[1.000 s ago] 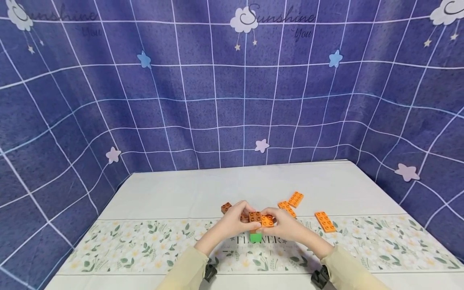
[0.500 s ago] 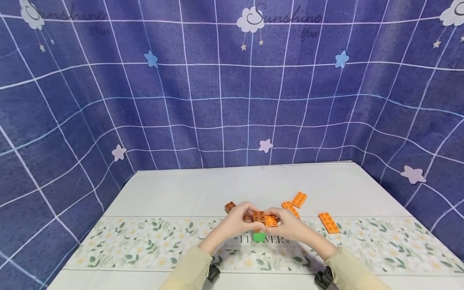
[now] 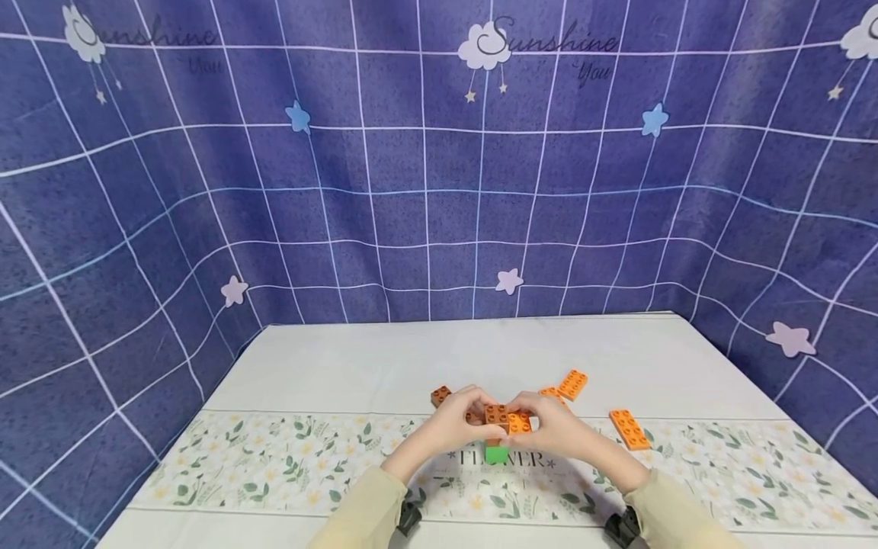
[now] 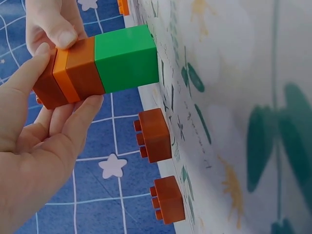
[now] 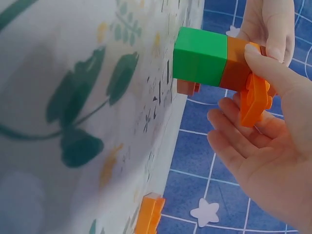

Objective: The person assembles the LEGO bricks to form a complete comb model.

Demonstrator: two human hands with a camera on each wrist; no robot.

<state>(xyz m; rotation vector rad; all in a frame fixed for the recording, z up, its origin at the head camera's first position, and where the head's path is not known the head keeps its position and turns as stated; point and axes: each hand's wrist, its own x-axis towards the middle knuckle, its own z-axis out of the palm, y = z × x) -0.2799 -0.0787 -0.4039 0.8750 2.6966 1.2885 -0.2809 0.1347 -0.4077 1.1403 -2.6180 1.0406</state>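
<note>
Stack: stands upright [image 4: 98, 66] smack between the hands: green block [image 5: 201, 56] at the bottom, then the lower brown block [image 5: 236, 63], orange plate [image 3: 519, 423], top brown block [image 3: 497, 414].
Left hand: grasping the stack's upper part [image 3: 454, 423], thumb one side, fingers the other.
Right hand: pinching around the stack and plate [image 3: 557, 428], thumb on the near face.
Just changed: honestly, hardly anything; same grip as a second ago, only the head view's swung a touch. Probably a squeeze-it-snug moment; no gap shows between layers, but can't tell if the studs are fully seated.
Overhang: the plate juts out toward the right hand, so that side's tighter.
Loose bits: two brown blocks [image 4: 155, 136] just past the left hand; loose orange plates [image 3: 629, 429] beyond and right of the right hand.
Room: table's far edge [image 3: 384, 323] is well beyond both hands, so forward and near-side space looks decent.
</note>
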